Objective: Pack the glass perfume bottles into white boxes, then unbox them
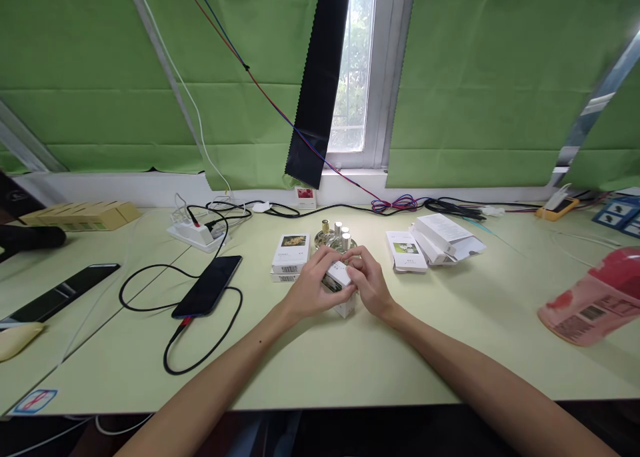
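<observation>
Two hands share one small white box [341,275] low on the surface [320,367]. The left hand [310,292] wraps its grip round to steady it, and the right hand [371,287] pinches its grip on the top.

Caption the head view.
A person's left hand and right hand hold a small white box on the green table.

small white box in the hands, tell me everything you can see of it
The small white cardboard box is rectangular, with a dark picture on one face. It is tilted, its lower corner at the pale green table. The left hand and right hand clasp its sides, hiding much of it.
</observation>
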Action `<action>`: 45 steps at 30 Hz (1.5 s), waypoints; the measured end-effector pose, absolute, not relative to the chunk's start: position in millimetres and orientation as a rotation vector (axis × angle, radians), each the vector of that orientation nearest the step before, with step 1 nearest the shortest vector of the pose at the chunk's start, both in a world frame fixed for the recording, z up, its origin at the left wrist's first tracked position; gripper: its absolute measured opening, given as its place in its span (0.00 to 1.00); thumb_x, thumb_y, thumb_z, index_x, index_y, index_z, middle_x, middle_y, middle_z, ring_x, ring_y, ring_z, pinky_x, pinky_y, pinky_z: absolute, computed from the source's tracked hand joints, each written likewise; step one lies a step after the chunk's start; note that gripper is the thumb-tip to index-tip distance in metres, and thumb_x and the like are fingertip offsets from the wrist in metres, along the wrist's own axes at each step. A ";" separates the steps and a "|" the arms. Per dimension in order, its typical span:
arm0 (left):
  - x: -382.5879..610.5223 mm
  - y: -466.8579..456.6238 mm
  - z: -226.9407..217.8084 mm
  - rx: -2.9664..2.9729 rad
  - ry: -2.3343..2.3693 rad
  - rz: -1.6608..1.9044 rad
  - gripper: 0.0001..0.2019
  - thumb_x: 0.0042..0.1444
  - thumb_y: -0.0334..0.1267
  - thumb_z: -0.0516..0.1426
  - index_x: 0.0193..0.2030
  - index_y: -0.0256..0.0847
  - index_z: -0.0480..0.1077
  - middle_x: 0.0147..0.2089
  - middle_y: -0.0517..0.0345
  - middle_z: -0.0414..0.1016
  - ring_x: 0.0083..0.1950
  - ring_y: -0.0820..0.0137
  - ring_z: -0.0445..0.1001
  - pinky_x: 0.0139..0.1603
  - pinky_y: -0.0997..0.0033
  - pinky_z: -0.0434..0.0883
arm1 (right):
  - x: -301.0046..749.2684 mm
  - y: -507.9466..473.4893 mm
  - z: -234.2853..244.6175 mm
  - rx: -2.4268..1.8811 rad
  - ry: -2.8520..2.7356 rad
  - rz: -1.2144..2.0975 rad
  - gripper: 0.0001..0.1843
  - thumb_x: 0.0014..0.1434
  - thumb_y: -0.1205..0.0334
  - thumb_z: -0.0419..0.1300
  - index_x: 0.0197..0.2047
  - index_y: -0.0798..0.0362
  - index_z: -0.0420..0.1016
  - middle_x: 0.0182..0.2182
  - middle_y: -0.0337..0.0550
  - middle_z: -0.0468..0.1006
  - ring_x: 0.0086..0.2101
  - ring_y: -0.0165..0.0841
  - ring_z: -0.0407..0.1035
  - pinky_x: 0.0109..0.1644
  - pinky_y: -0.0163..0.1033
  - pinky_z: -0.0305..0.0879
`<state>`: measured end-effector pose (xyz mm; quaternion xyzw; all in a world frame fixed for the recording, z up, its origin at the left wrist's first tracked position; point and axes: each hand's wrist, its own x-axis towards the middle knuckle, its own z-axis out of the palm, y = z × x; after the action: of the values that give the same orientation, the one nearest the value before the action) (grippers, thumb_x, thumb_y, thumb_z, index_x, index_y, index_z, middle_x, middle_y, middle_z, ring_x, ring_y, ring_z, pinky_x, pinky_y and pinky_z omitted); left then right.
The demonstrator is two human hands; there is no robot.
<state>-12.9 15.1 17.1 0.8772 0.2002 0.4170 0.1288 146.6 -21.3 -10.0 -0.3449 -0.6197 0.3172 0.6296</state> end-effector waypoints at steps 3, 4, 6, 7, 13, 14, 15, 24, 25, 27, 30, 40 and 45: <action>-13.0 14.8 16.9 2.547 0.584 1.211 0.17 0.56 0.39 0.63 0.52 0.43 0.69 0.48 0.53 0.72 0.48 0.63 0.74 0.49 0.62 0.74 | 146.4 -21.6 -9.5 -0.785 -1.414 0.749 0.07 0.61 0.59 0.54 0.42 0.50 0.65 0.18 0.26 0.58 0.20 0.28 0.51 0.26 0.34 0.51; -12.9 14.6 17.0 2.546 0.584 1.211 0.17 0.56 0.39 0.63 0.52 0.42 0.69 0.48 0.53 0.72 0.48 0.64 0.74 0.49 0.62 0.74 | 146.4 -21.7 -9.1 -0.781 -1.413 0.757 0.07 0.61 0.59 0.54 0.42 0.50 0.65 0.18 0.26 0.58 0.20 0.27 0.51 0.26 0.34 0.50; -12.7 14.3 17.4 2.540 0.586 1.207 0.17 0.56 0.39 0.63 0.52 0.42 0.70 0.48 0.53 0.72 0.48 0.64 0.74 0.49 0.62 0.74 | 146.4 -21.9 -8.3 -0.772 -1.411 0.767 0.07 0.61 0.59 0.53 0.42 0.51 0.64 0.18 0.26 0.57 0.20 0.27 0.51 0.26 0.34 0.50; -12.5 14.3 17.7 2.536 0.586 1.205 0.17 0.56 0.39 0.63 0.52 0.42 0.70 0.48 0.53 0.72 0.48 0.64 0.74 0.49 0.63 0.74 | 146.5 -21.9 -7.9 -0.768 -1.410 0.769 0.07 0.61 0.59 0.53 0.42 0.51 0.64 0.18 0.26 0.57 0.20 0.27 0.50 0.26 0.35 0.50; -11.4 14.2 19.7 2.516 0.592 1.193 0.18 0.57 0.39 0.64 0.54 0.41 0.71 0.49 0.52 0.72 0.49 0.64 0.74 0.50 0.63 0.74 | 147.4 -21.4 -6.5 -0.760 -1.406 0.778 0.07 0.61 0.60 0.53 0.43 0.51 0.64 0.18 0.25 0.55 0.20 0.28 0.50 0.27 0.36 0.49; -11.0 13.9 19.9 2.513 0.598 1.191 0.18 0.57 0.39 0.64 0.54 0.41 0.71 0.49 0.52 0.72 0.49 0.64 0.74 0.51 0.63 0.74 | 147.5 -21.3 -6.3 -0.764 -1.401 0.774 0.06 0.61 0.60 0.52 0.42 0.51 0.64 0.18 0.25 0.55 0.20 0.27 0.50 0.27 0.36 0.49; -10.6 13.6 20.0 2.509 0.606 1.186 0.18 0.58 0.39 0.63 0.55 0.42 0.71 0.49 0.52 0.72 0.49 0.64 0.74 0.51 0.63 0.74 | 147.5 -21.2 -6.1 -0.769 -1.396 0.768 0.06 0.61 0.60 0.52 0.42 0.51 0.64 0.18 0.25 0.54 0.20 0.27 0.50 0.27 0.36 0.49; -8.8 6.1 17.1 2.518 0.781 1.062 0.27 0.54 0.42 0.65 0.60 0.44 0.66 0.60 0.46 0.61 0.61 0.57 0.69 0.59 0.55 0.73 | 148.7 -21.0 -6.0 -0.820 -1.358 0.809 0.08 0.61 0.57 0.52 0.43 0.50 0.64 0.17 0.26 0.58 0.19 0.28 0.54 0.25 0.34 0.52; -8.6 5.3 16.5 2.518 0.794 1.051 0.29 0.53 0.42 0.65 0.61 0.44 0.65 0.61 0.45 0.59 0.64 0.55 0.67 0.60 0.54 0.73 | 148.7 -20.9 -5.9 -0.827 -1.358 0.792 0.08 0.62 0.57 0.52 0.42 0.50 0.64 0.18 0.27 0.58 0.20 0.28 0.54 0.26 0.34 0.52; -7.8 4.1 14.8 2.515 0.818 1.033 0.31 0.52 0.41 0.66 0.62 0.45 0.63 0.63 0.43 0.56 0.68 0.51 0.61 0.60 0.52 0.72 | 148.4 -20.7 -5.8 -0.843 -1.355 0.753 0.07 0.61 0.57 0.52 0.41 0.50 0.64 0.17 0.27 0.58 0.20 0.28 0.53 0.26 0.34 0.51; -5.9 2.9 10.9 2.501 0.863 1.012 0.34 0.50 0.41 0.66 0.63 0.46 0.60 0.65 0.42 0.51 0.72 0.47 0.55 0.60 0.50 0.72 | 147.9 -19.9 -6.3 -0.880 -1.341 0.708 0.07 0.61 0.57 0.51 0.41 0.50 0.64 0.18 0.27 0.59 0.20 0.28 0.54 0.26 0.34 0.52; 0.5 1.1 -1.4 2.430 0.939 0.999 0.47 0.49 0.42 0.67 0.70 0.51 0.44 0.68 0.43 0.49 0.71 0.48 0.58 0.61 0.47 0.71 | 150.0 -17.2 -8.4 -1.004 -1.255 0.602 0.09 0.61 0.59 0.48 0.39 0.50 0.66 0.20 0.32 0.64 0.21 0.30 0.55 0.26 0.35 0.52; 2.3 -0.7 -4.3 2.401 0.960 0.989 0.49 0.48 0.40 0.67 0.70 0.51 0.42 0.66 0.42 0.50 0.65 0.49 0.65 0.59 0.46 0.72 | 151.4 -15.2 -10.7 -1.020 -1.231 0.606 0.08 0.61 0.59 0.48 0.38 0.50 0.67 0.20 0.31 0.63 0.20 0.30 0.54 0.25 0.35 0.51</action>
<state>2.3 -0.7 -4.3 0.8522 0.3408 0.3510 0.1853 151.4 -15.2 -10.7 -0.4502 -0.5431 0.2675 0.6563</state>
